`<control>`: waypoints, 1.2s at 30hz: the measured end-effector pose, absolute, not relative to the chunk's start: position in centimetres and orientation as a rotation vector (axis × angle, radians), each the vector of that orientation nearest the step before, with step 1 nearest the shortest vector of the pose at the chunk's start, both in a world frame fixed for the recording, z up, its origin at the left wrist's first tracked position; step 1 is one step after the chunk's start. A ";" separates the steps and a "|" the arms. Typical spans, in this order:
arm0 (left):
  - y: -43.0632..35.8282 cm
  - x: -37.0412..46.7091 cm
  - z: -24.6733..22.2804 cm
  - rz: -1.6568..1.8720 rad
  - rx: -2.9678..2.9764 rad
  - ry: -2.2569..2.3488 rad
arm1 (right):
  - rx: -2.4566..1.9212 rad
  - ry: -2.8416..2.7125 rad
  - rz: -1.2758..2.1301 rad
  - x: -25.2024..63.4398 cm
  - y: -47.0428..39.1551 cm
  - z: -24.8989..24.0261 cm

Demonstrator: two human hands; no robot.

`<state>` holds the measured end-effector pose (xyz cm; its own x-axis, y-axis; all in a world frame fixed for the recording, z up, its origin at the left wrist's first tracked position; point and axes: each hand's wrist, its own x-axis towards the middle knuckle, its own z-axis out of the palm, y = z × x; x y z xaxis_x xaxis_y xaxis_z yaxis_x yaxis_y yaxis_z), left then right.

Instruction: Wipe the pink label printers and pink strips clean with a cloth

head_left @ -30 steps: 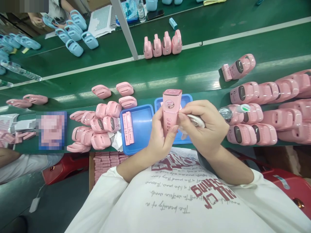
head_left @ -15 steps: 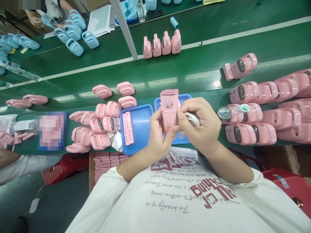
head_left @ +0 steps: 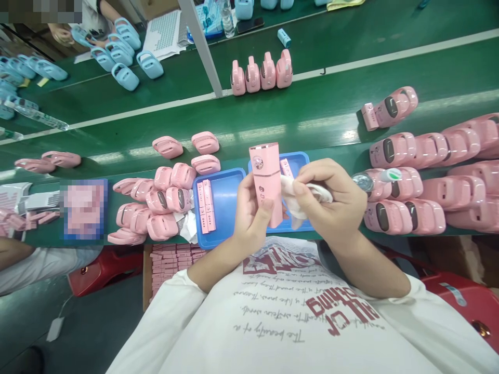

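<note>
My left hand [head_left: 251, 215] is closed round a pink device [head_left: 268, 179] with a round picture and small buttons on its front. The device stands nearly upright in front of my chest. My right hand [head_left: 331, 202] pinches a white cloth [head_left: 294, 205], which hangs down just right of the device's side. Behind and below my hands lies a blue tray [head_left: 298, 160] with a pink piece [head_left: 286, 168] in it. Another blue tray [head_left: 224, 236] to the left holds several slim pink pieces [head_left: 206, 208].
Pink handled units [head_left: 181, 200] cluster left of the trays, and more [head_left: 390, 215] stand in rows at the right. A metal post [head_left: 202, 52] rises behind. Another person's arm [head_left: 15, 254] is at the far left; blue units [head_left: 125, 77] sit farther back.
The pink device has turned, showing its side and a smoother top. My right hand has moved a little to the right with the cloth, away from the device's front.
</note>
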<state>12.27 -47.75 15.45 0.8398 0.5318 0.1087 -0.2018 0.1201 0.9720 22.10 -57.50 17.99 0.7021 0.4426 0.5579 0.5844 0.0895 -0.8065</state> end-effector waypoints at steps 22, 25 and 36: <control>-48.7 12.1 15.1 0.155 1.115 0.217 | -1.500 -0.706 0.543 23.3 -59.2 18.2; -48.8 11.8 14.9 0.170 1.172 0.252 | -1.435 -0.689 0.607 23.1 -58.8 18.0; -49.6 11.4 14.7 0.280 1.271 0.373 | -1.284 -0.696 0.734 23.6 -58.3 16.1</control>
<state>11.39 -49.60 14.74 0.9067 0.4053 -0.1168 0.0008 0.2751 0.9614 23.58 -58.25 16.11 0.5928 0.8038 0.0498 -0.0924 0.1293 -0.9873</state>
